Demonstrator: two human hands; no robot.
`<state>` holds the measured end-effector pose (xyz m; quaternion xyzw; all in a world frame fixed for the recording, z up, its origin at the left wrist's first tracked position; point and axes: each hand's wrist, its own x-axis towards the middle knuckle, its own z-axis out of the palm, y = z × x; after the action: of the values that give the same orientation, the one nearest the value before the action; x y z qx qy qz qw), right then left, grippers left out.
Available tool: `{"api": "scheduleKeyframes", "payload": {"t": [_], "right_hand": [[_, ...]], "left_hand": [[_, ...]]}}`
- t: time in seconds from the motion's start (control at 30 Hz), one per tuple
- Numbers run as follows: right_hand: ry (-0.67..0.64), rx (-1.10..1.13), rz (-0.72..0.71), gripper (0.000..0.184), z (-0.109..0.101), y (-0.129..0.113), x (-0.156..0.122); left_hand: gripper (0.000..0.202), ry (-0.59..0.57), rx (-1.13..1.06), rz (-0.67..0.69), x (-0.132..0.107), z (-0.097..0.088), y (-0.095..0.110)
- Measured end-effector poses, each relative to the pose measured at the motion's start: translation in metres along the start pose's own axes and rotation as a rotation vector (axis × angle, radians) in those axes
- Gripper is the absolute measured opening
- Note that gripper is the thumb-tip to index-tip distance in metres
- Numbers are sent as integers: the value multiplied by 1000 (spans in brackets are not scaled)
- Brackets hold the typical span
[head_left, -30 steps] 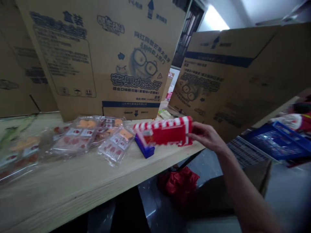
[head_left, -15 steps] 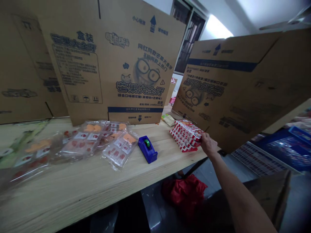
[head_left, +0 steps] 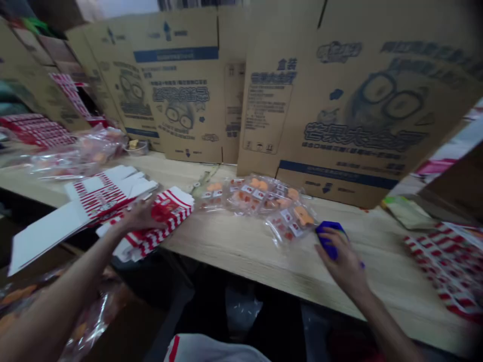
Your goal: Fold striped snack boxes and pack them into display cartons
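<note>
My left hand (head_left: 140, 217) lies over a stack of flat red-and-white striped cartons (head_left: 171, 208) at the table's front edge, fingers spread and slightly blurred. Under and beside it, more cartons (head_left: 100, 193) fan out, their white flaps (head_left: 47, 234) jutting past the edge. My right hand (head_left: 342, 257), open and smeared by motion, is over a blue tape dispenser (head_left: 329, 240) and partly hides it; whether they touch I cannot tell. Clear packets of orange and red candy (head_left: 289, 223) lie between the hands. Filled striped boxes (head_left: 449, 269) stand at the far right.
Large brown cardboard boxes (head_left: 264, 120) form a wall behind the table (head_left: 234, 246). Further left are bagged candies (head_left: 71, 156) and more striped cartons (head_left: 35, 129). Below the left arm sits a box of bagged candy (head_left: 88, 327). A yellowish packet (head_left: 409, 211) lies back right.
The view has swung left. My right hand has left the striped boxes and is over the tape dispenser. My left hand has come into view on the flat cartons.
</note>
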<state>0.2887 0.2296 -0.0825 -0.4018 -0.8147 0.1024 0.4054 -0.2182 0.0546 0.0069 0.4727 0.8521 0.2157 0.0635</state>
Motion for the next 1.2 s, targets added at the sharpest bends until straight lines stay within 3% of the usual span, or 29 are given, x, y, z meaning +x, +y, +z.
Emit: {"api": "scheduleKeyframes", "payload": {"t": [0.07, 0.13, 0.23, 0.37, 0.5, 0.6, 0.73, 0.9, 1.1, 1.17, 1.2], "right_hand": [[-137, 270, -19, 22, 52, -58, 21], [-289, 483, -7, 23, 90, -109, 38], [-485, 460, 51, 29, 123, -152, 51], [-680, 113, 163, 38, 139, -143, 39], [-751, 84, 330, 33, 150, -119, 25], [-758, 172, 457, 24, 161, -114, 30], [-744, 218, 492, 13, 168, -116, 44], [-696, 286, 561, 17, 171, -118, 51], [-820, 548, 649, 21, 158, -128, 58], [-735, 636, 610, 24, 146, -130, 54], [-609, 656, 578, 25, 139, -130, 48]], "left_hand": [[102, -8, 276, 103, -12, 19, -3], [113, 12, 384, 189, -31, 47, 9], [123, -33, 344, 322, -67, 96, 38], [127, -139, 269, 351, -103, 153, 66], [128, -144, 272, 353, -112, 184, 73], [130, -137, 291, 353, -111, 189, 72], [130, -152, 290, 357, -110, 185, 72], [130, -136, 277, 363, -111, 188, 74], [128, -74, 248, 400, -112, 186, 78], [125, -43, 215, 405, -110, 175, 80], [123, -28, 182, 394, -108, 168, 80]]}}
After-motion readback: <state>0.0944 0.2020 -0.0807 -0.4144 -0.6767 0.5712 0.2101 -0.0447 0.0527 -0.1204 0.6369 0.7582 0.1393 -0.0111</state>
